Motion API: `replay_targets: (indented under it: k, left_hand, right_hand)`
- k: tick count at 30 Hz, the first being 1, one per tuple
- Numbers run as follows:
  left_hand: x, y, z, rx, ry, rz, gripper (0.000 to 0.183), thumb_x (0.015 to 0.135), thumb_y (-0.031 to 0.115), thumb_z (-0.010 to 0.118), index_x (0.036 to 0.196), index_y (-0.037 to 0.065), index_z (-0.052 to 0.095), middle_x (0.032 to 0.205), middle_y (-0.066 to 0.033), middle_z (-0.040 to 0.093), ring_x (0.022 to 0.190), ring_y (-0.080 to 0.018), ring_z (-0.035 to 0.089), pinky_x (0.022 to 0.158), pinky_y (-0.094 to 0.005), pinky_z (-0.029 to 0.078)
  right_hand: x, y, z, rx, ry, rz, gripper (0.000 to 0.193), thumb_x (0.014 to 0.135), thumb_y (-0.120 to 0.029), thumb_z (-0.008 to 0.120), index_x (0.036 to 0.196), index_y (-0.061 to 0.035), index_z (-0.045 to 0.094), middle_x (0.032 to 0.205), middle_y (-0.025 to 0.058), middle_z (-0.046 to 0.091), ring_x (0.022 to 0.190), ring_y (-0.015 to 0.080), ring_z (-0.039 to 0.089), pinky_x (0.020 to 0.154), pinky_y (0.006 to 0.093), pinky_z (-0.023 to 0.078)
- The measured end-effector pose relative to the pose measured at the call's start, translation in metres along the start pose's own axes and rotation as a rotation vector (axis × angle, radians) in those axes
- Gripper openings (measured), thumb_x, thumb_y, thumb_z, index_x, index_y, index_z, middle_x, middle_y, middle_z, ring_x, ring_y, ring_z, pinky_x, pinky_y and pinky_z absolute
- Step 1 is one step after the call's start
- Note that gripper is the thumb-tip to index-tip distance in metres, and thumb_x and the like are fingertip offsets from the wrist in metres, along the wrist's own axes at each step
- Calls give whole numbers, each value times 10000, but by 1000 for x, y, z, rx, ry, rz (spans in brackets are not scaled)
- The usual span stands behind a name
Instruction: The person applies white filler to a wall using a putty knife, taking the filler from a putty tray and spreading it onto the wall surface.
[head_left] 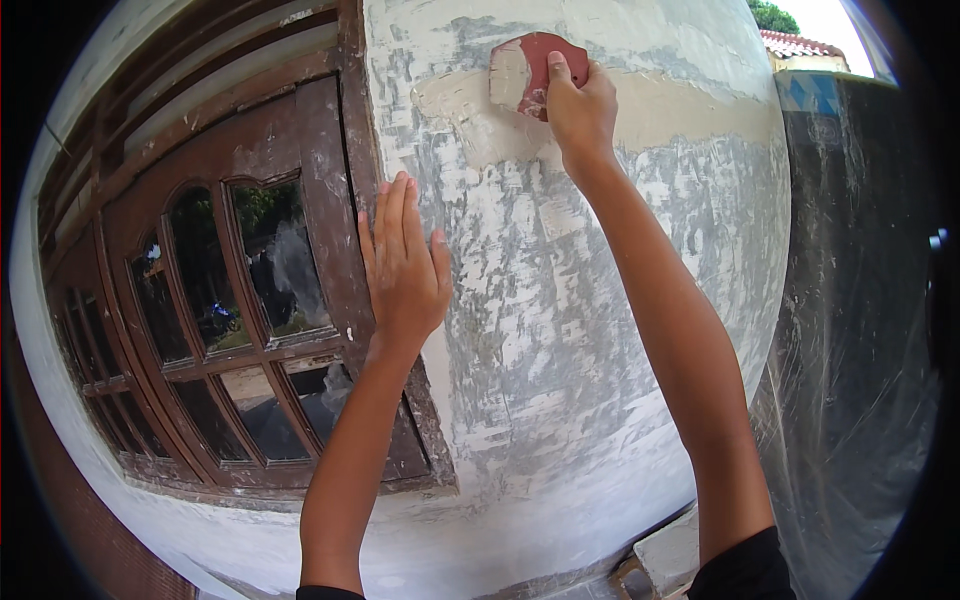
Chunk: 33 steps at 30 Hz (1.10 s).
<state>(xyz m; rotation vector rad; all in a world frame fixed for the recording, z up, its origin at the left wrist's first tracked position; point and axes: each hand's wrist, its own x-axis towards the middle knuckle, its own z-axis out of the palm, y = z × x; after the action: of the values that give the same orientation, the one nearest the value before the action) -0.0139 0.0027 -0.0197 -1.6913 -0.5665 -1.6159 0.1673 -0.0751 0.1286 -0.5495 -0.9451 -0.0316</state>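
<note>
My right hand (583,112) grips a red putty scraper (540,62), a flat plate with beige putty smeared over its left part. The scraper is against the upper part of the wall (560,300), on a band of fresh beige putty (690,110). Below that band the wall is grey with patchy white smears. My left hand (408,262) lies flat with its fingers stretched out, where the brown window frame (358,200) meets the wall. It holds nothing.
To the left is a brown wooden window (230,270) with several glass panes, splashed with white. A dark, stained surface (850,300) stands at the right, beyond the wall's edge. Low at the right sits a pale block-like object (668,552). A tiled roof (800,45) shows far off.
</note>
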Motion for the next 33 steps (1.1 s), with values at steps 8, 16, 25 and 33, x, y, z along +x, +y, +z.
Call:
replay_targets:
  k: [8,16,25,33]
  left_hand:
    - [-1,1,0,11,-15,-11,571,1016,170,476,1544,19,320,1590,-136,360,1505,-318,284,1222,-546,182]
    - [0,3,1,2,-9,-8,557,1020,169,461,1540,22,329,1594,-135,354,1507,-314,282,1226,-542,172]
    - [-1,2,2,3,-18,-17,559,1023,187,456,1541,21,328,1596,-133,351,1510,-309,276,1228,-535,169]
    - [0,0,1,9,-11,-13,563,1023,182,452,1548,26,321,1597,-130,352,1512,-304,271,1229,-537,164]
  right_hand:
    - [-5,5,0,-56,7,5,374,961,-272,642,1084,81,617,985,263,712,972,401,691,877,461,523]
    - [-1,20,-15,-163,1,-48,369,978,-280,643,1089,72,641,944,230,715,924,366,701,844,438,524]
    - [-10,27,-15,-123,-56,-90,348,970,-280,655,1074,52,654,931,217,713,872,350,694,818,422,521]
    - [-13,19,-17,-5,34,-67,370,960,-276,655,1087,71,647,951,255,707,945,413,684,891,449,510]
